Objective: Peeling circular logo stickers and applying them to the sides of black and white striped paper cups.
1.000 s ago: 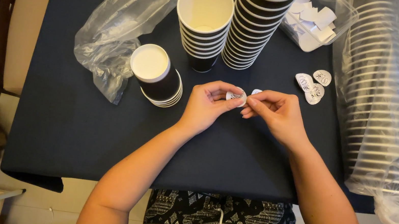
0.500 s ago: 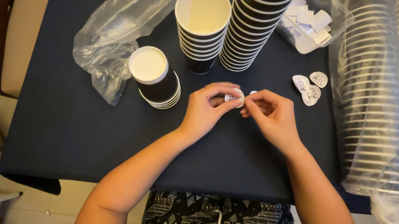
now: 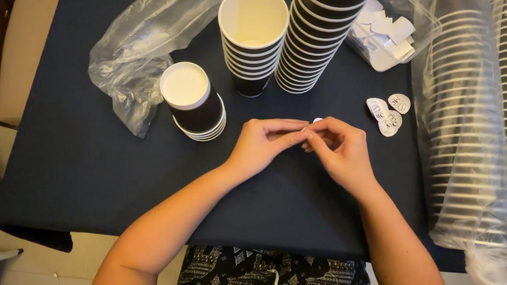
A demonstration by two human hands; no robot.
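Pinching a small white sticker (image 3: 316,121) between both hands, left hand (image 3: 264,143) and right hand (image 3: 342,153) closed on it at table centre; peeling step likely; cups (image 3: 251,34) at 12 o'clock.

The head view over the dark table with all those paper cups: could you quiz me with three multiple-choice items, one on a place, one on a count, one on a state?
1. Where do the loose round stickers lie?
A. right of the hands
B. inside a cup
C. on the floor

2. How many bare stacks of black cups stand upright, open ends up?
A. one
B. two
C. five

3. How does the short stack at the left stand?
A. open end up
B. on its side
C. upside down

Answers:
1 A, they lie on the table beyond the right hand.
2 B, a short stack and a tall stack.
3 C, its white base faces up.
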